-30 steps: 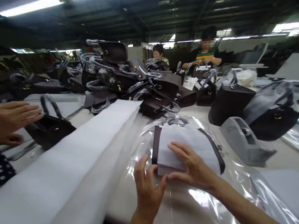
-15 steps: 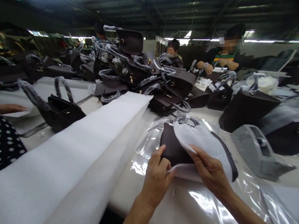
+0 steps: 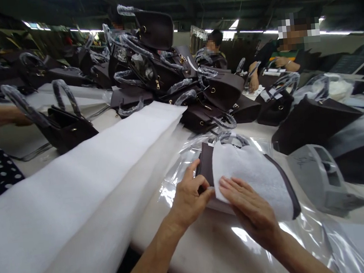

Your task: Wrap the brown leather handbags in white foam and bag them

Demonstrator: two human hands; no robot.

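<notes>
A dark brown handbag [image 3: 206, 162] lies on the work surface in front of me, with a white foam sheet [image 3: 251, 164] over most of its face. My left hand [image 3: 190, 197] is at the bag's left side, thumb and finger pinched on what looks like the sheet's lower edge; its index finger points along the bag's side. Flat on the sheet rests my right hand [image 3: 250, 205], fingers stretched out. Wrapped handles [image 3: 233, 138] stick out at the bag's far end. Under the bag is a clear plastic bag [image 3: 241, 235].
A long stack of white foam sheets [image 3: 86, 179] lies to the left. Brown handbags [image 3: 164, 78] are heaped ahead. A grey tape dispenser [image 3: 319, 175] stands at the right. Across the table is a co-worker [image 3: 277, 62]; another person's arm [image 3: 2, 116] reaches in at the left.
My right hand has gone from gripping the sheet's lifted edge to lying flat on it. The sheet now covers more of the bag's left part. My left hand stays nearly in place.
</notes>
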